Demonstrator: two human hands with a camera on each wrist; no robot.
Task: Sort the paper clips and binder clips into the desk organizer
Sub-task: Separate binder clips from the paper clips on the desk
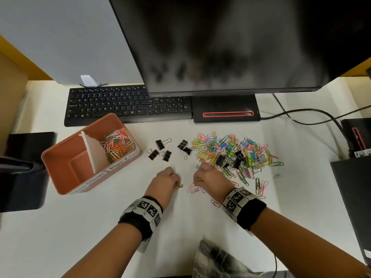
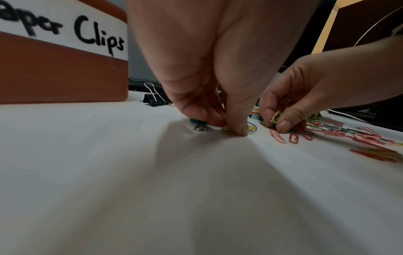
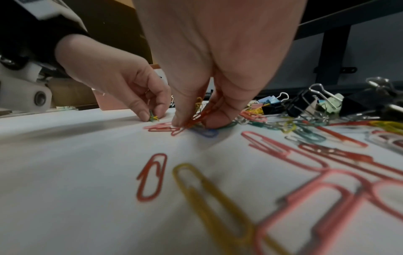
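A terracotta desk organizer (image 1: 60, 173) stands at the left; its right compartment, labelled "Paper Clips" (image 2: 65, 32), holds coloured paper clips (image 1: 118, 144). A mixed pile of paper clips and binder clips (image 1: 234, 153) lies at the right. Several black binder clips (image 1: 160, 150) lie apart between them. My left hand (image 1: 176, 184) pinches yellow and green paper clips (image 3: 153, 118) against the desk. My right hand (image 1: 197, 180) pinches a small bunch of paper clips (image 3: 198, 112) at the pile's near edge, with loose clips (image 1: 195, 189) under it.
A black keyboard (image 1: 128, 103) and a monitor stand (image 1: 224, 109) sit behind the work area, under a large monitor (image 1: 241, 43). Cables (image 1: 313, 115) run at the right. Dark boxes (image 1: 353, 183) flank the desk's right edge, another dark object (image 1: 22, 177) its left.
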